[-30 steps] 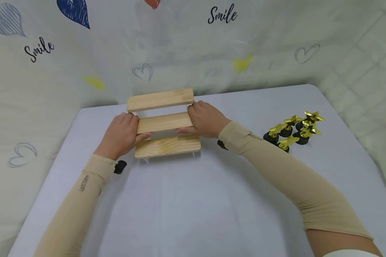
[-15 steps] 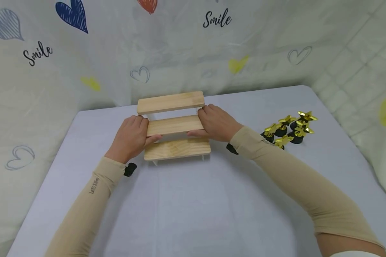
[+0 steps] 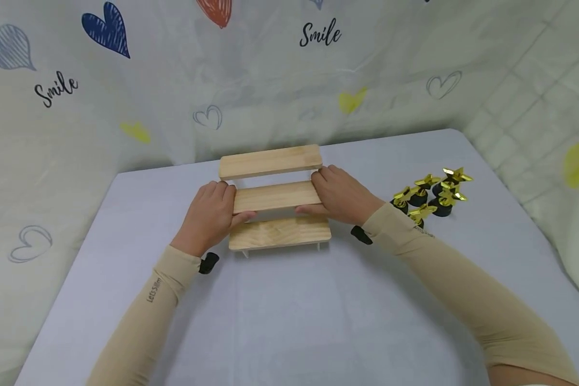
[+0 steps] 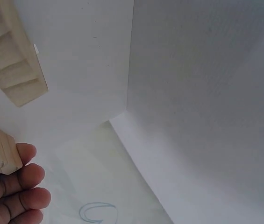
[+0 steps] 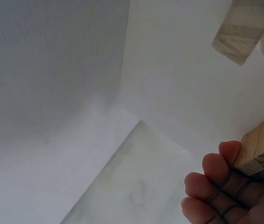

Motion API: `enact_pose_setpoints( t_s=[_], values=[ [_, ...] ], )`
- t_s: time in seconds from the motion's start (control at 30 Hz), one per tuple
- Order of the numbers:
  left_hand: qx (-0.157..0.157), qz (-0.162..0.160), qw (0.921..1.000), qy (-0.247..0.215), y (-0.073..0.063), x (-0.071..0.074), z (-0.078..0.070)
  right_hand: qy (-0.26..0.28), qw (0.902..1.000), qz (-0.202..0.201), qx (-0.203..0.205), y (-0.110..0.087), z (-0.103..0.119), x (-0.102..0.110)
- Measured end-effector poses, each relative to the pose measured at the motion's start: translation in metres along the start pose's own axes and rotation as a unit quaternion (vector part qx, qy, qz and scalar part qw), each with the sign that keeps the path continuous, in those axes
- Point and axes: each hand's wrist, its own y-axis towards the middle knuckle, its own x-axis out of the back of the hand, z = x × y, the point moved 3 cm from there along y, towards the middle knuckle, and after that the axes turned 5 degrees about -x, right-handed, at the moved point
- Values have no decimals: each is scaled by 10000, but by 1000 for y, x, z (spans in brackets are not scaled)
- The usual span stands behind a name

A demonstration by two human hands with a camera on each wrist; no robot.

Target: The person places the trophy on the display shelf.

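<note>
A three-tier wooden display stand [image 3: 275, 197] with pale boards and whitish supports stands toward the back of the table. My left hand [image 3: 209, 216] grips the left end of its middle board, thumb along the front edge. At the opposite end, my right hand [image 3: 344, 195] holds the same board in a matching grip. In the left wrist view, curled fingers [image 4: 31, 175] reach round the end of a board [image 4: 3, 147]. The right wrist view likewise has fingers [image 5: 216, 170] against a board end [image 5: 262, 147].
Several gold star trophies [image 3: 444, 199] on black bases are grouped on the table's right side. The white-covered table [image 3: 289, 316] meets a patterned backdrop [image 3: 260, 69] with hearts and lettering close behind the stand.
Both hands have shifted the stand to the right and slightly nearer, keeping the same hold on its middle board. The camera has tilted a little; the trophies stay put.
</note>
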Motion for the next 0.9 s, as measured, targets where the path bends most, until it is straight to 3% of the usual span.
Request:
enact_pose_setpoints(
  t_s=[0.23,0.43,0.73,0.9],
  values=[
    [-72,-200,9998,-50,3,0,-12,117,9996,-273,29,-16,-4,1],
    [112,-194,9996,-189,2,-1,-21,104,9990,-411,103,-25,-8,3],
    [99,-447,9986,-246,2,-3,-25,445,9980,23,-443,-30,-5,7],
    [134,-551,9980,-263,1,-3,-25,430,9975,-187,-535,-34,-3,15]
  ],
)
